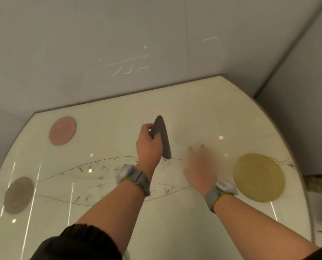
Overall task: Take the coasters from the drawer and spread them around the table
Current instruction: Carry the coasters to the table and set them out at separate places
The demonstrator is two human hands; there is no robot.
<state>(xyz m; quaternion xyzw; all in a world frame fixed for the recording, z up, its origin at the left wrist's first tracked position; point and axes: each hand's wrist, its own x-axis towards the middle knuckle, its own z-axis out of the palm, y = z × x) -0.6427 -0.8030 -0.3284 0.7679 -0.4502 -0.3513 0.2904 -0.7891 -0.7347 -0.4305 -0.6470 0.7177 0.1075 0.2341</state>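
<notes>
My left hand (149, 145) is shut on a dark grey coaster (163, 136), held on edge above the middle of the glossy marble table (193, 113). My right hand (199, 166) hovers blurred just to the right of it, fingers spread and empty. Three round coasters lie flat on the table: a pink coaster (62, 130) at the far left, a grey-brown coaster (19, 195) at the near left, and a yellow coaster (258, 177) at the right. No drawer is in view.
The table is oval, with its far edge against a grey wall (119, 44) and its right rim curving down past the yellow coaster. Both wrists wear grey bands. Light spots reflect on the tabletop.
</notes>
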